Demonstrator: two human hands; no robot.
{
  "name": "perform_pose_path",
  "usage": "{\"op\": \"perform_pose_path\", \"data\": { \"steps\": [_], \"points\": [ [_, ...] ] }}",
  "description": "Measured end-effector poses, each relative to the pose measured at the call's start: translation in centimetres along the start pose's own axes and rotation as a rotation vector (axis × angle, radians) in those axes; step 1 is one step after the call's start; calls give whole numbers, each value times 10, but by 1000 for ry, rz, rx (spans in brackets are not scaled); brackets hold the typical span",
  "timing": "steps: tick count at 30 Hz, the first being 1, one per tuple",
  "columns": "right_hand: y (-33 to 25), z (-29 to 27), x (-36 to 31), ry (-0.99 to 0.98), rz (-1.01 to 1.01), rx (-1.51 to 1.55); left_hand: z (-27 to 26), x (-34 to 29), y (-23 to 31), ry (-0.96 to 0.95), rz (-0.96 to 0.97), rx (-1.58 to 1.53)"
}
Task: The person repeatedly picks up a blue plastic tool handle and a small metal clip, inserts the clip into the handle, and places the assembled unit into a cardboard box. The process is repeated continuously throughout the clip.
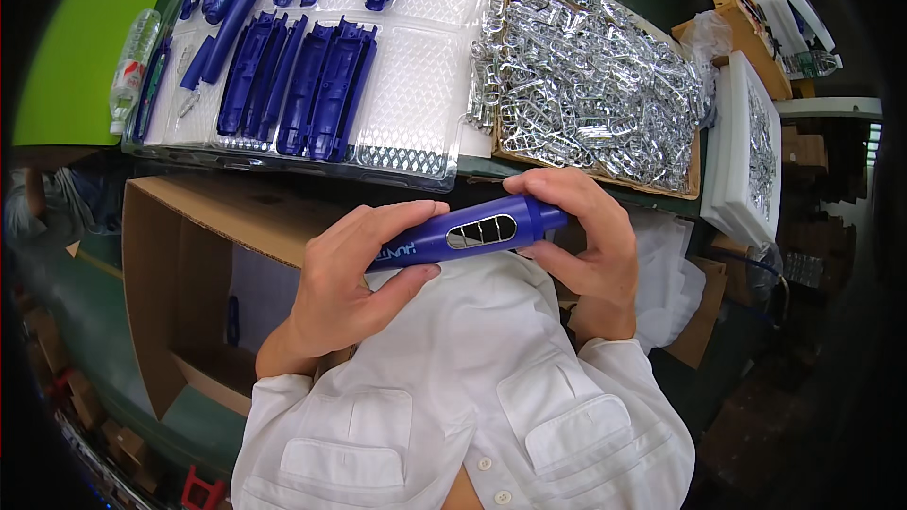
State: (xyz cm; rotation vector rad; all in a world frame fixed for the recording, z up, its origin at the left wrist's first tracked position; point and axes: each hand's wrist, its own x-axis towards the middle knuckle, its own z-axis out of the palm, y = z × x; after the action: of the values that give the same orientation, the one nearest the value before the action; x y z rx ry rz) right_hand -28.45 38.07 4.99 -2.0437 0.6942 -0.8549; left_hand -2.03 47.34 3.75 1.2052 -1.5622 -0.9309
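Head view shows both my hands clamped on one blue casing [463, 232], which I hold in front of my white shirt [425, 349], just below the near edge of the table [485, 168]. My left hand [342, 269] grips its left end, fingers along the upper side and thumb along the lower, covering part of the pale lettering. My right hand [588, 241] pinches the right end the same way, close to the narrow tip that pokes out there. Between the two hands a black oval panel [483, 230] faces up, and the casing tilts slightly, right end higher. Beyond, on the table, a clear tray [411, 85] carries blue shells [321, 90] set side by side, with more blue parts farther back. A bottle [135, 61] is beside the tray's left edge, near a bright green board [76, 47]. Right of the tray, silver clips [590, 85] heap up in a shallow box [605, 179], and a white foam tray [723, 165] stands past that. Below the clear tray, to the left of my left hand, an open carton [146, 293] holds a small dark blue piece [232, 321].
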Motion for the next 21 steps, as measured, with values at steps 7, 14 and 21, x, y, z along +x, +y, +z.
{"op": "perform_pose_path", "data": {
  "steps": [7,14,21],
  "points": [
    [6,2,5,-26,1,17,-2,1,-6,-14,-10,22],
    [10,-1,13,-66,16,12,-4,7,-13,10,48,57],
    [18,1,27,-103,-20,4,-9,7,-19,22,44,81]
  ]
}}
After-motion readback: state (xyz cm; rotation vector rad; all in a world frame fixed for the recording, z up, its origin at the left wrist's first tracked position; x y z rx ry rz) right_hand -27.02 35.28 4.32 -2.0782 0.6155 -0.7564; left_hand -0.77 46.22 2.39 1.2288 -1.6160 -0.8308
